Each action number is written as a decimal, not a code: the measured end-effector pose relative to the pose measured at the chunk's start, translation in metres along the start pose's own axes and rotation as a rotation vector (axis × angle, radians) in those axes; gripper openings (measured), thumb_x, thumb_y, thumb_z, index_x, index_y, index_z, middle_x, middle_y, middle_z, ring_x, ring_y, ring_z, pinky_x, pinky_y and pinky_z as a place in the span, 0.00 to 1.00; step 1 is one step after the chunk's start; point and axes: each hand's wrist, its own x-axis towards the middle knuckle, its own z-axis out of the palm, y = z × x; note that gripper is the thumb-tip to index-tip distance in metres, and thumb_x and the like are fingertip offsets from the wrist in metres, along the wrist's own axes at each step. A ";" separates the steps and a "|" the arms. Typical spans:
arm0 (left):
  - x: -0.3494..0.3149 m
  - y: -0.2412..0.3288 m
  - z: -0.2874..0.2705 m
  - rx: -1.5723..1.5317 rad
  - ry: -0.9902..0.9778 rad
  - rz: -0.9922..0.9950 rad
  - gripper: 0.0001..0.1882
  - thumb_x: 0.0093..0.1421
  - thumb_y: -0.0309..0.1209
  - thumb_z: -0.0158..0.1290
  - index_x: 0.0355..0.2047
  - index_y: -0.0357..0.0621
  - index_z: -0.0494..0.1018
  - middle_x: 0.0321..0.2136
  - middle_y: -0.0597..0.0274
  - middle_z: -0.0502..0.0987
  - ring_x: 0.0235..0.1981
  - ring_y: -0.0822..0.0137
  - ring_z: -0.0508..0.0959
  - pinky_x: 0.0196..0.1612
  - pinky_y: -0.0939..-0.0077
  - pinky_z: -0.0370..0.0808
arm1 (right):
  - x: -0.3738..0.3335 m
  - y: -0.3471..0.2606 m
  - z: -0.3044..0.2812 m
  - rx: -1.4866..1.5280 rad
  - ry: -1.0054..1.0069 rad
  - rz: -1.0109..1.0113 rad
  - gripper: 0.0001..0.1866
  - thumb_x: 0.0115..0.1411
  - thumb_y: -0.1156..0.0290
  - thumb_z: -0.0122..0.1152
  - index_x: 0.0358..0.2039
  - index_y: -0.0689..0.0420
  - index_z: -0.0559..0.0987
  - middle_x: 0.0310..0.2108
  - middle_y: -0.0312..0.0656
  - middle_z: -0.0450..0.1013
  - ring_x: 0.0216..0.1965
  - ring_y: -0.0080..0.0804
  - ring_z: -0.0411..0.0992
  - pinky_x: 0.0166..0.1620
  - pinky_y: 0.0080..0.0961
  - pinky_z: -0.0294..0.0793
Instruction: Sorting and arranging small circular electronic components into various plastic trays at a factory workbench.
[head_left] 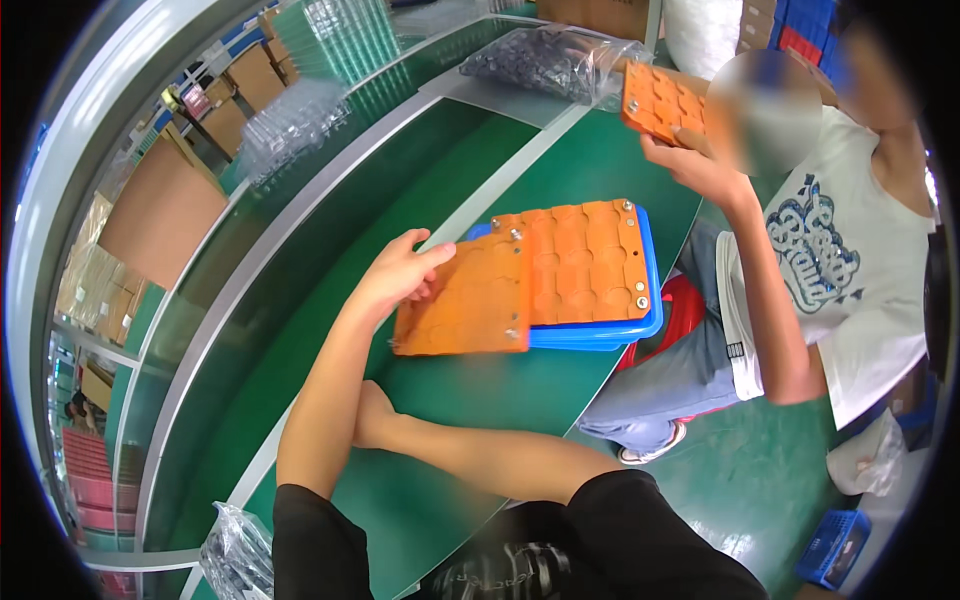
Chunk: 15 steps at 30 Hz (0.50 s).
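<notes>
My left hand (402, 268) grips the left edge of an orange plate (465, 300), its thumb on the upper face. The plate is slightly smeared by motion, with metal studs at its corners. Its right side overlaps a second orange plate (585, 262) with rows of rounded recesses, which lies on a blue tray (650, 290). Low over the green table, my right hand (375, 415) reaches across to the left. Its fingers are hidden behind my left forearm.
On the right, a seated co-worker's hand (700, 165) holds another orange plate (662, 103). A bag of dark small parts (545, 62) lies at the table's far end. A green conveyor belt (340, 270) runs along the left, and a clear bag (238, 550) sits near front left.
</notes>
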 end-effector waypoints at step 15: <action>0.044 -0.018 -0.024 0.810 -0.028 0.531 0.32 0.60 0.57 0.58 0.53 0.45 0.71 0.57 0.48 0.73 0.69 0.39 0.57 0.68 0.48 0.56 | -0.002 -0.009 -0.004 -0.093 0.057 -0.027 0.11 0.59 0.63 0.57 0.28 0.55 0.80 0.25 0.48 0.78 0.27 0.51 0.77 0.29 0.49 0.73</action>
